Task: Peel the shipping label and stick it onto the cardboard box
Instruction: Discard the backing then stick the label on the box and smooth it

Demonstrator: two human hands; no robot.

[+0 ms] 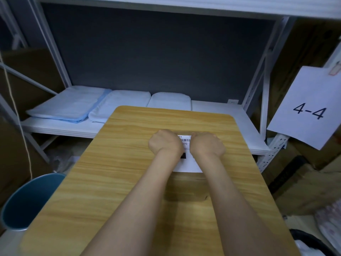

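The shipping label (186, 156) lies flat on the wooden surface (129, 182), with the left hand (165, 143) and right hand (207, 145) resting on its far edge, probably to pin it and lift a corner. Each grip is hidden; closure cannot be told. No cardboard box is clearly identifiable on the surface.

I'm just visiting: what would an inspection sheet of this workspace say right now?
Surface: wooden table, mostly bare.
Job's things: shipping label lying on the table, partly covered by both hands; cardboard box not clearly seen.
Clutter: nothing seen on the table.
Grippers: left hand and right hand rest on the label's far end; fingers hidden.
Cables: thin cord hanging at left.
Surroundings: white shelf with folded cloths, sign "4-4", blue bin.
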